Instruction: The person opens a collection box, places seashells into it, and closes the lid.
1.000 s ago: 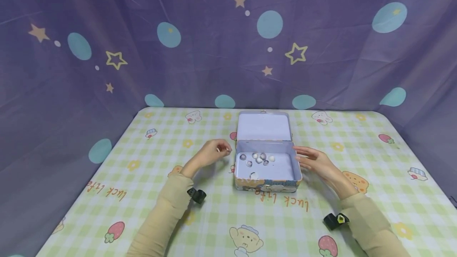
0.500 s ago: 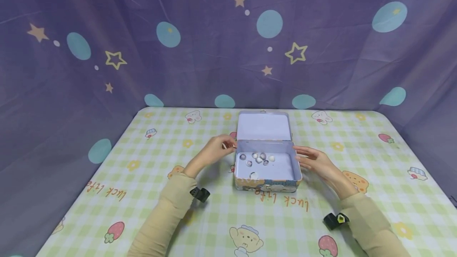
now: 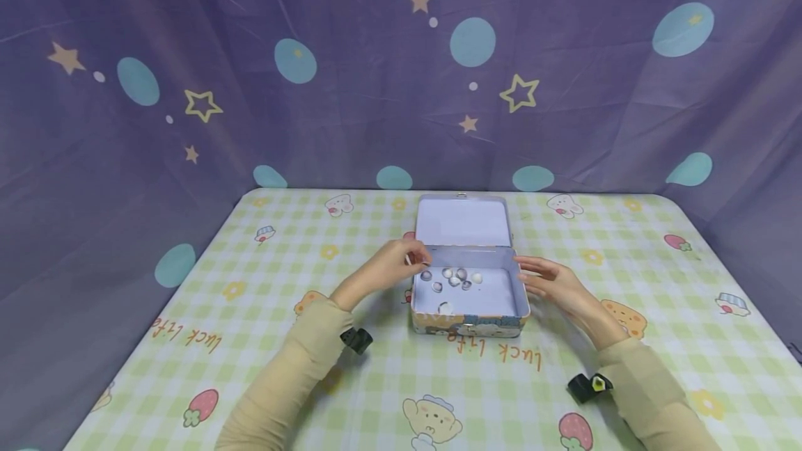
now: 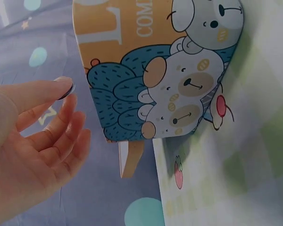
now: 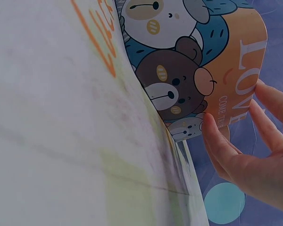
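Observation:
An open tin box (image 3: 517,324) with a cartoon-printed outside stands on the table, its hinged lid (image 3: 464,223) raised at the back. Several small white and dark purple shells (image 3: 461,274) lie loose on its pale floor. My left hand (image 3: 393,264) is over the box's left wall, fingertips just past the rim. In the left wrist view, thumb and forefinger pinch a small dark-edged piece, apparently a shell (image 4: 69,92), mostly covered by the fingers. Against the box's right side, the fairly straight fingers of my right hand (image 3: 560,289) rest on the printed wall.
A green-and-white checked tablecloth (image 3: 376,395) with cartoon prints covers the table. Behind and at the sides hangs a purple curtain (image 3: 376,145) with stars and blue dots. Black wrist cameras (image 3: 357,340) sit on both sleeves.
My left hand has moved right, from beside the box to over its left rim, still pinching the small piece. The right hand and the box have stayed in place.

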{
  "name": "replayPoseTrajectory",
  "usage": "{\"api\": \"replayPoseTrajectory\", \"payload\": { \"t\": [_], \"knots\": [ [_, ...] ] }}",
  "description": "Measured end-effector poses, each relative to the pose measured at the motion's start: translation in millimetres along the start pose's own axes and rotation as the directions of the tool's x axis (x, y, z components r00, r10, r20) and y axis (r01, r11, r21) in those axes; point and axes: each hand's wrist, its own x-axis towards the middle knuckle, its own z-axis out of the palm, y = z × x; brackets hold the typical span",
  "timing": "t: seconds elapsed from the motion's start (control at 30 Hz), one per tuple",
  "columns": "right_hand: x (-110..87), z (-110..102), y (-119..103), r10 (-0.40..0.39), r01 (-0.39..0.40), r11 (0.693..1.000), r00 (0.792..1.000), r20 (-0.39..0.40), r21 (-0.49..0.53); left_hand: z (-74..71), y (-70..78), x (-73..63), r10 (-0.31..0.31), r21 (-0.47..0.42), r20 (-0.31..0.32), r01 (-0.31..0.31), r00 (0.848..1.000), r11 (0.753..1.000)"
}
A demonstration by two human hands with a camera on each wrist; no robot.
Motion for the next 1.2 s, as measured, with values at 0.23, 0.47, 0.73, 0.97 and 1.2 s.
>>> {"api": "replayPoseTrajectory", "payload": {
  "t": [0.23, 0.47, 0.73, 0.97, 1.2],
  "knots": [
    [0.6, 0, 1, 0.002, -0.002, 1.0, 1.0, 0.006, 0.009, 4.8, 4.7, 5.3, -0.01, 0.011, 0.072, 0.009, 0.997, 1.0],
    [0.9, 0, 1, 0.019, -0.019, 1.0, 1.0, 0.0, 0.0, 9.5, 8.9, 10.1, -0.028, 0.069, 0.15, 0.018, 0.988, 0.997],
    [0.7, 0, 1, 0.02, -0.02, 1.0, 1.0, -0.003, -0.002, 12.4, 12.6, 15.4, -0.019, 0.102, 0.212, -0.003, 0.977, 0.995],
    [0.5, 0, 0, 0.015, -0.015, 1.0, 1.0, -0.005, 0.007, 17.0, 12.9, 20.8, -0.023, 0.113, 0.251, -0.006, 0.968, 0.994],
    [-0.2, 0, -1, 0.017, -0.017, 1.0, 1.0, -0.006, 0.012, 21.9, 13.7, 25.6, -0.013, 0.163, 0.264, -0.031, 0.965, 0.986]
  ]
}}
